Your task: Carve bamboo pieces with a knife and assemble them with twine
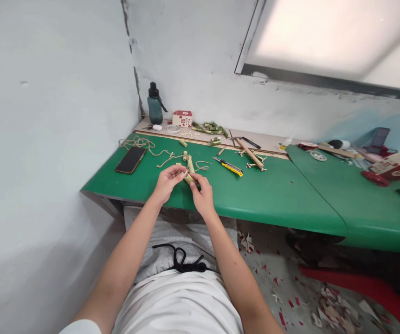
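Just above the front of the green table (255,195), my two hands meet over a pale bamboo assembly. My right hand (203,189) is closed around a short bamboo tube (188,178). My left hand (168,181) is pinched at the tube's near end; a small pale bit shows at its fingertips, too small to name. Right behind the fingers stands another bamboo piece (190,163), joined to a small bamboo segment (185,155). Twine (165,160) trails from there to the left, and a loose end curls to the right.
A phone (131,160) lies left; a yellow utility knife (228,166) and a hammer (249,153) lie right. Along the wall are a water bottle (155,105), a red-white box (182,118) and green bamboo pieces (210,128). Scraps (332,301) litter the floor.
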`<state>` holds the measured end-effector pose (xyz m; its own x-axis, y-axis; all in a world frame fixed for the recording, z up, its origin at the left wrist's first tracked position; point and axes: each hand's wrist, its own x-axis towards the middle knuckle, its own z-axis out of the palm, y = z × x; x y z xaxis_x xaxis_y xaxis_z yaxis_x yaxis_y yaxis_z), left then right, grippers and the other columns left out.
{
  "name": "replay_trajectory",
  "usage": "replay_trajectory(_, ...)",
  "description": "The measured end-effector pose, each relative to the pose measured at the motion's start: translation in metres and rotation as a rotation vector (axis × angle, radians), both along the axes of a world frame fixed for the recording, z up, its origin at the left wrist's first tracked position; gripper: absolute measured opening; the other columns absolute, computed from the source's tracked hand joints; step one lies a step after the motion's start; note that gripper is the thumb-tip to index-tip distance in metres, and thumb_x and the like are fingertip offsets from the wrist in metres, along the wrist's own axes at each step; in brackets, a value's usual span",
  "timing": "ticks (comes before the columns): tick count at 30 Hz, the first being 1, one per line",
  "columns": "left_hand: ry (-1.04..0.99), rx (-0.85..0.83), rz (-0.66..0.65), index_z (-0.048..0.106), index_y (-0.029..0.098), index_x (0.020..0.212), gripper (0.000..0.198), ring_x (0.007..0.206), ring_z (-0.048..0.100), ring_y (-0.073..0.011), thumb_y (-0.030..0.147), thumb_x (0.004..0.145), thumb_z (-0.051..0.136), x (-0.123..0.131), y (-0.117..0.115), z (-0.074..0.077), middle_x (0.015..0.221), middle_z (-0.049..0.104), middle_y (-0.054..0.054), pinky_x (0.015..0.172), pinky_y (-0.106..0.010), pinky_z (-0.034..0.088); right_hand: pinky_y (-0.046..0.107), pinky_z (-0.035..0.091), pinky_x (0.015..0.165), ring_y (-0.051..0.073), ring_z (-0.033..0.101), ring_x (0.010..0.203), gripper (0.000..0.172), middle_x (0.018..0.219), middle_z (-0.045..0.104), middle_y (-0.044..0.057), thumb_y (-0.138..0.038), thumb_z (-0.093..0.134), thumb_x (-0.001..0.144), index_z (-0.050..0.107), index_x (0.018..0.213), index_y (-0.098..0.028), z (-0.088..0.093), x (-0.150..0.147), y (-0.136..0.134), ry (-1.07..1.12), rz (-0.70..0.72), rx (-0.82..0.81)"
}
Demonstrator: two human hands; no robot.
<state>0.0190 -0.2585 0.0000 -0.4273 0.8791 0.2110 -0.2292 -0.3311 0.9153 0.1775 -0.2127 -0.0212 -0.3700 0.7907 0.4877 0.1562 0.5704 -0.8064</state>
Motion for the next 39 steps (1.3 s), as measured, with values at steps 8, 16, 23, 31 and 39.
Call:
replay_trajectory(8,0.046,-0.013,-0.023,0.087,0.021,0.095,0.029,0.080,0.068,-0.0168,0.035,0.070,0.093,0.0003,-0.0008,0.0018,0.094,0.081,-0.006,0.079,-0.032,0.057,0.046,0.057,0.100,0.026,0.070,0.107,0.033,0.120,0.079,0.009,-0.029,0.058,0.097,0.074,0.125,-0.025,0.0001,-0.0003,0.0005,-0.001,0.010,-0.011)
replay_trajectory(16,0.080,-0.035,-0.069,0.088,0.021,0.097,0.029,0.075,0.063,-0.0158,0.036,0.073,0.090,-0.0012,0.0005,0.0015,0.089,0.078,-0.005,0.075,-0.031,0.055,0.044,0.057,0.097,0.025,0.070,0.105,0.032,0.118,0.080,0.008,-0.028,0.057,0.098,0.075,0.124,-0.026,0.0008,0.0004,-0.0003,-0.028,0.022,0.000)
replay_trajectory(23,0.055,-0.046,-0.045,0.087,0.020,0.092,0.031,0.075,0.065,-0.0159,0.040,0.069,0.095,-0.0019,0.0028,-0.0021,0.088,0.079,-0.006,0.073,-0.030,0.055,0.042,0.057,0.093,0.025,0.069,0.100,0.033,0.117,0.080,0.008,-0.027,0.056,0.097,0.076,0.124,-0.026,0.0011,0.0010,0.0000,-0.041,0.018,-0.005)
replay_trajectory(31,0.098,-0.072,0.003,0.087,0.019,0.088,0.034,0.071,0.065,-0.0157,0.045,0.069,0.095,-0.0019,0.0057,-0.0056,0.084,0.080,-0.006,0.068,-0.029,0.053,0.041,0.057,0.088,0.023,0.067,0.092,0.033,0.112,0.079,0.008,-0.028,0.056,0.097,0.076,0.123,-0.026,0.0022,0.0015,-0.0014,-0.054,-0.003,-0.028)
replay_trajectory(39,0.088,-0.070,-0.012,0.088,0.018,0.096,0.042,0.066,0.060,-0.0138,0.054,0.074,0.091,-0.0011,0.0036,-0.0032,0.082,0.078,-0.007,0.063,-0.027,0.049,0.043,0.055,0.102,0.026,0.071,0.110,0.033,0.123,0.079,0.009,-0.040,0.054,0.104,0.074,0.125,-0.025,-0.0020,0.0021,0.0005,0.061,0.011,-0.064)
